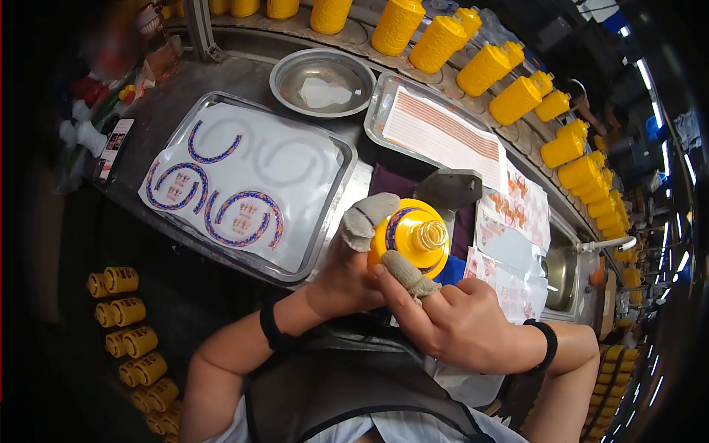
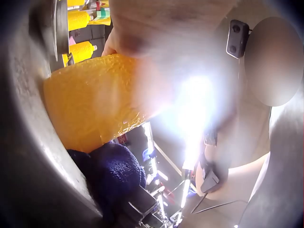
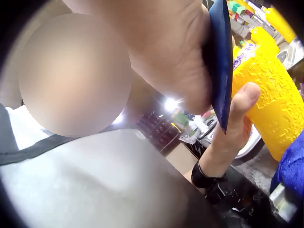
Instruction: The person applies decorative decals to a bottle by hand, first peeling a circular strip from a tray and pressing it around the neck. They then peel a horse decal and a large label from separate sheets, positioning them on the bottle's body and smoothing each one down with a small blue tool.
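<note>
My left hand [image 1: 343,277] grips a yellow embossed bottle [image 1: 425,255], its clear threaded neck tilted toward the head camera. A blue patterned decal band [image 1: 395,225] curves along the bottle's shoulder. A grey cloth finger cover [image 1: 369,218] on the left hand lies beside the band. My right hand [image 1: 469,325] is at the shoulder's near side, another cloth cover [image 1: 406,275] on one finger. In the right wrist view that hand holds a flat blue scraper [image 3: 222,71] against its palm. The bottle's lower end lies by a dark blue cloth [image 2: 116,166].
A tray [image 1: 347,177] of curved decals on white sheets stands left. Behind are a metal bowl of water [image 1: 323,83] and a tray with a striped sheet [image 1: 443,136]. More decal sheets [image 1: 517,214] lie right, near a sink [image 1: 565,273]. Yellow bottles [image 1: 399,26] line the back.
</note>
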Demonstrator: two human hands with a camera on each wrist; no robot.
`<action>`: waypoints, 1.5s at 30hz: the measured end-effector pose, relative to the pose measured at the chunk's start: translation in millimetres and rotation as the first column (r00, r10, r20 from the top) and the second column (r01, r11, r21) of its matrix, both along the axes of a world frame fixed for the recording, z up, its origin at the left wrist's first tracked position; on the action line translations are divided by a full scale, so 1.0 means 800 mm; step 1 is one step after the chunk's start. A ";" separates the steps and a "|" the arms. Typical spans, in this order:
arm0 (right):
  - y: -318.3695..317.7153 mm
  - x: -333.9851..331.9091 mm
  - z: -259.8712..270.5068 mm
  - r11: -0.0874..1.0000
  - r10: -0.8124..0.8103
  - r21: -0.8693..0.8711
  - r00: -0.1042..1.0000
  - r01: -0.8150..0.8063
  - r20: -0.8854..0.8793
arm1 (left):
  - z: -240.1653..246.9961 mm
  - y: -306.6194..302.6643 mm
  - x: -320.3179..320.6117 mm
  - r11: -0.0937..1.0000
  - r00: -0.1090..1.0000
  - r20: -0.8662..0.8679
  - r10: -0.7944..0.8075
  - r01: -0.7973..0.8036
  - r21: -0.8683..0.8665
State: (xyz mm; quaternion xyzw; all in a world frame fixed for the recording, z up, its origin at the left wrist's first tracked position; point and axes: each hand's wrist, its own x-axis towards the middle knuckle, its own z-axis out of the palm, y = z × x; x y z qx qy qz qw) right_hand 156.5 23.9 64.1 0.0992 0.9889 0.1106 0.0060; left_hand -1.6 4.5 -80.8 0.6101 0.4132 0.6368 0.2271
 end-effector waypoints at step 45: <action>-0.005 0.040 -0.122 0.762 -0.572 -0.648 0.467 -0.002 -0.674 | 0.001 -0.023 -0.012 0.986 0.987 0.046 -0.156 0.153 0.069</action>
